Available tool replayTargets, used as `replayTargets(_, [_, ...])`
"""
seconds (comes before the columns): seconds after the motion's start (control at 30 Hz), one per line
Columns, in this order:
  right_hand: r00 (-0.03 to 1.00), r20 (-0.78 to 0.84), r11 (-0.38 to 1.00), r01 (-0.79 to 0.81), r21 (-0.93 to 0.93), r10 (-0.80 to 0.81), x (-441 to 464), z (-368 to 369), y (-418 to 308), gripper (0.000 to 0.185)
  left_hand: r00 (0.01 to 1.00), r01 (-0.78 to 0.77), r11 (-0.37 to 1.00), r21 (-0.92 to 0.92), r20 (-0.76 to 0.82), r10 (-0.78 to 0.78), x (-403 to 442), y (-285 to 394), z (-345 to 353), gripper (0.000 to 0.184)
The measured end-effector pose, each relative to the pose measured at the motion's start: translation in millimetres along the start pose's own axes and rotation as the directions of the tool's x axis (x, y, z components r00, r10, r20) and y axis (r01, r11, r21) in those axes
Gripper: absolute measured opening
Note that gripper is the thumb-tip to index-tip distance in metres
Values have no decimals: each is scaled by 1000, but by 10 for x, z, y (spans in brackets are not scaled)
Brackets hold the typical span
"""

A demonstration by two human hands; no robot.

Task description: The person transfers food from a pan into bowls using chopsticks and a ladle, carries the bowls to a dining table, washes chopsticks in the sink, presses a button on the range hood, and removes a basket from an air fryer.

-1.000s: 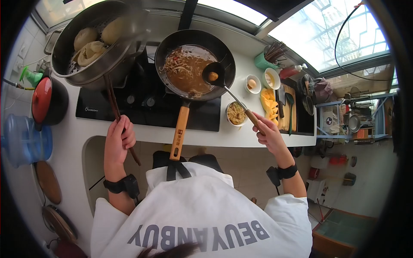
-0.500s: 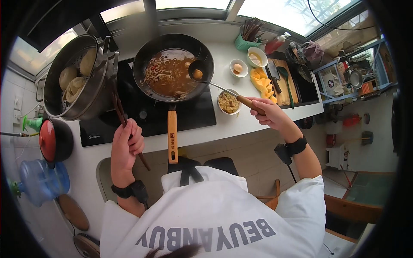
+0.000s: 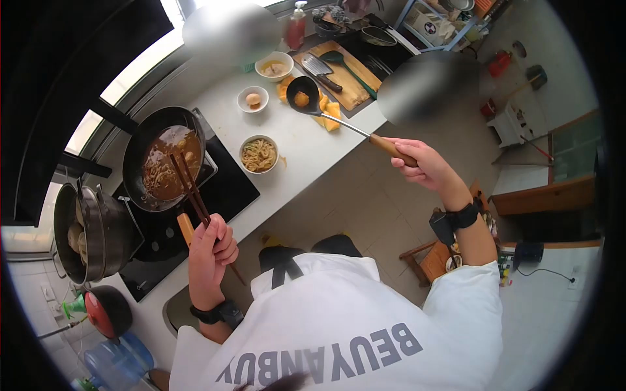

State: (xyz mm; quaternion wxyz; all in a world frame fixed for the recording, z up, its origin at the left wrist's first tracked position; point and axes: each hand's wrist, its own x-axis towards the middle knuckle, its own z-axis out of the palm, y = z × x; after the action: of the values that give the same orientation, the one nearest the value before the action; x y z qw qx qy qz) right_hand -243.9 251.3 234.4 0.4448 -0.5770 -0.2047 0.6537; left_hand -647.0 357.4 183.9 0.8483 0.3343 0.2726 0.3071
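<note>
My right hand (image 3: 417, 161) is closed round the wooden handle of a black ladle (image 3: 313, 98), which carries a small brown ball of food (image 3: 301, 99) over the yellow cloth (image 3: 331, 116). Wooden chopsticks (image 3: 190, 186) are gripped in my left hand (image 3: 214, 249), their tips over the black pan (image 3: 134, 159). Brown broth with noodle-like strands and round pieces (image 3: 171, 163) fills the pan. Beside the ladle stand a white bowl with an egg (image 3: 253, 99) and a bowl of yellowish liquid (image 3: 274, 66). A bowl of shredded food (image 3: 259, 154) sits nearer the pan.
A steamer with buns (image 3: 98, 231) stands left on the black cooktop (image 3: 225, 195). Near it are a red-lidded pot (image 3: 107, 311) and a blue water bottle (image 3: 117, 358). A cutting board (image 3: 352, 88) holds a cleaver (image 3: 321, 70) and a green spatula (image 3: 349, 68). Behind stands a red bottle (image 3: 295, 29).
The view has turned to the right. My right hand has carried the ladle with the ball away from the pan, past the bowls. The chopstick tips have moved from beside the steamer to over the pan.
</note>
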Motion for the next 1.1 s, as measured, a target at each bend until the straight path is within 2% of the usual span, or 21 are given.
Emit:
replayTargets(0.13, [984,-177,988,63,145,-37,-768,-757,546,41,978,162,983,87,119,-172,383,-385,496,27])
replayTargets(0.23, [925,-381,958,122,260,-14,-1417,-1217,1033,41,944,244,955,168,184,-274,598,-681,947,27])
replayTargets(0.33, [847,-531,904,228,362,-1,-2045,-1581,1631,42,894,316,917,243,247,-374,772,-992,1364,26])
replayTargets(0.5, [661,-747,770,445,457,61,-2989,-1977,2615,41,788,402,838,368,327,-521,995,-1575,2007,25])
replayTargets(0.57, [628,-774,699,516,495,84,-3320,-2122,3034,39,743,423,803,420,346,-573,1013,-1786,2283,25])
replayTargets(0.63, [536,-831,654,578,488,147,-3581,-2232,3406,38,725,455,770,447,315,-612,1023,-1974,2531,26])
replayTargets(0.7, [496,-851,613,623,486,171,-3883,-2351,3885,31,682,473,729,496,317,-659,1011,-2228,2834,27])
replayTargets(0.77, [374,-889,548,700,458,265,-4011,-2469,4245,22,679,468,698,543,285,-677,976,-2332,3037,28])
replayTargets(0.8, [371,-886,540,703,463,278,-4051,-2519,4389,22,671,472,687,552,280,-687,970,-2377,3104,28])
replayTargets(0.87, [244,-884,521,733,437,399,-4085,-2607,4627,13,637,467,673,573,310,-706,980,-2444,3200,29])
replayTargets(1.1, [141,-863,523,744,416,486,-3908,-2931,5464,10,648,449,642,621,269,-713,1013,-2530,3351,26])
